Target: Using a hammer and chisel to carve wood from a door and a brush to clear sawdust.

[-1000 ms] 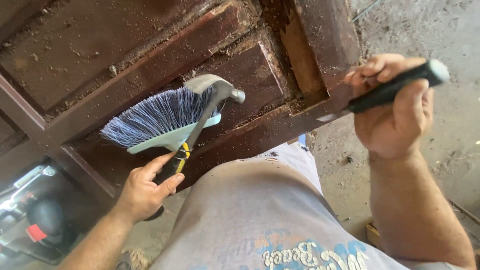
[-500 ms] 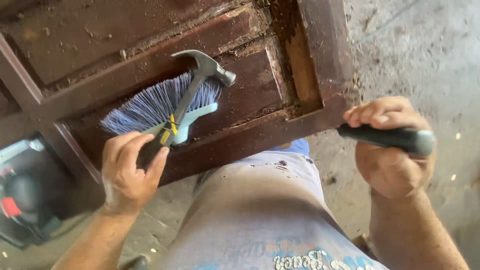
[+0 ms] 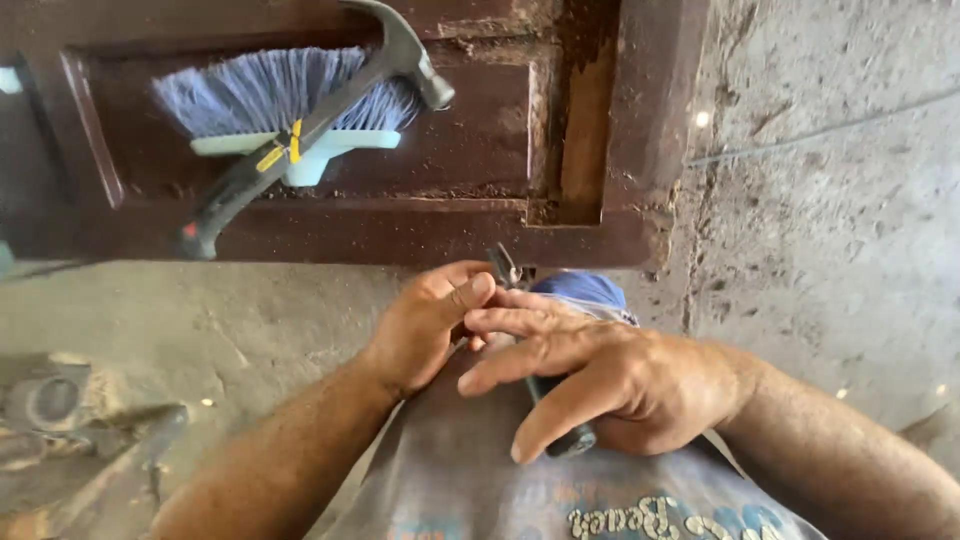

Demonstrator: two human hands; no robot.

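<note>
Both hands meet over the person's lap, above a grey printed shirt (image 3: 480, 470): the right hand (image 3: 610, 375) lies across a dark-handled tool (image 3: 555, 425), its fingers loosely curled over the round black handle whose butt end pokes out below the palm, while the left hand (image 3: 425, 325) closes in from the other side, thumb pressed against the right forefinger near the tool's thin metal tip (image 3: 503, 265) — the exact pinch is hidden between the hands, so I cannot tell how much the left one grips. The tool lies in the lap, its metal end pointing towards a dark brown wooden door (image 3: 480, 140) lying flat, its varnish scuffed, its recessed panels edged with grit and flaking finish. In one sunken panel, as in a shallow tray, rest two things: a hand brush (image 3: 260, 95) with soft blue-grey bristles and a pale mint plastic back, and across it a claw hammer (image 3: 300, 130) with a smooth steel head and a black rubbery grip marked by a yellow band. A fold of blue cloth (image 3: 585, 290) shows just beyond the knuckles. The floor (image 3: 830, 200) is rough, cracked grey concrete — dusty and pitted.
</note>
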